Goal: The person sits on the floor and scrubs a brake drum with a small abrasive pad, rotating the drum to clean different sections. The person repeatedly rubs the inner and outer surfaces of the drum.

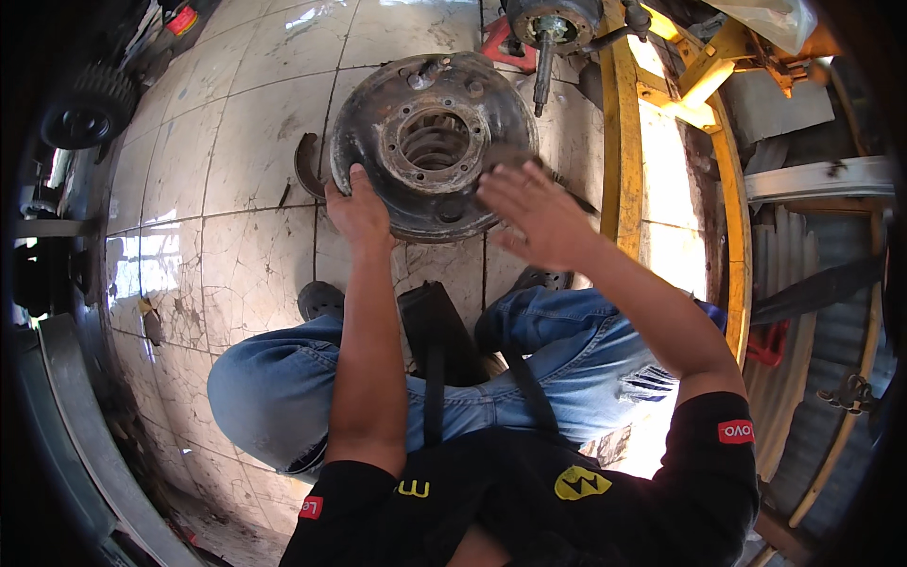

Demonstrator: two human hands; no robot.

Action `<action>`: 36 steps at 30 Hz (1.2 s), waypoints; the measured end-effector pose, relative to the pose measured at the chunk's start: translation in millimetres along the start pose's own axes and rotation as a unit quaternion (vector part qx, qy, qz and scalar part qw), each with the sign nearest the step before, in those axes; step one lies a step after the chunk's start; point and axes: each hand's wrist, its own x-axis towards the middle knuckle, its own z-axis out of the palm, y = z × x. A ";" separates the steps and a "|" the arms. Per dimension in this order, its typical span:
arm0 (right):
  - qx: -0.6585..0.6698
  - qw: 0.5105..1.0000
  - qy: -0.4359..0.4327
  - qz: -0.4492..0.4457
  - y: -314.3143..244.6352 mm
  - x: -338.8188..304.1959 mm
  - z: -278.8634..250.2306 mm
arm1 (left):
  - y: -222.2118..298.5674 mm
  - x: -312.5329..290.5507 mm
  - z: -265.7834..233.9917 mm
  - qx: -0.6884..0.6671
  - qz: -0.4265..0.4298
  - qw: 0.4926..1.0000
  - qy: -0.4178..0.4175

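Observation:
A round, dark, greasy brake backing plate (364, 132) stands tilted on the tiled floor in front of me. Bolt holes ring its wide centre opening, and a coil spring shows through that opening. My left hand (359, 210) grips the plate's lower left rim, thumb on the near face and the other fingers partly hidden. Over the lower right of the plate is my right hand (539, 210), its fingers stretched out and slightly blurred. A dark brownish patch lies by those fingertips; I cannot tell what it is. Left of the plate rests a curved brake shoe (307, 168).
A yellow metal frame (621, 142) runs along the right side. Beyond the plate are a hub with a protruding shaft (544, 71) and a red stand (507, 45). A black box-like object (439, 331) sits between my legs. At far left is a black tyre (90, 106).

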 end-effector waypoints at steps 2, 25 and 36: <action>0.005 0.998 0.027 0.050 20.8 5.3 -8.4 | 3.8 -2.8 2.5 0.050 0.012 0.999 0.010; 0.025 0.994 0.077 0.075 9.0 -4.9 11.7 | 10.3 -10.0 0.0 0.082 -0.034 0.996 0.034; 0.068 0.997 -0.005 -0.042 -13.3 -15.8 11.5 | 14.3 -7.4 2.1 0.062 -0.022 0.998 0.018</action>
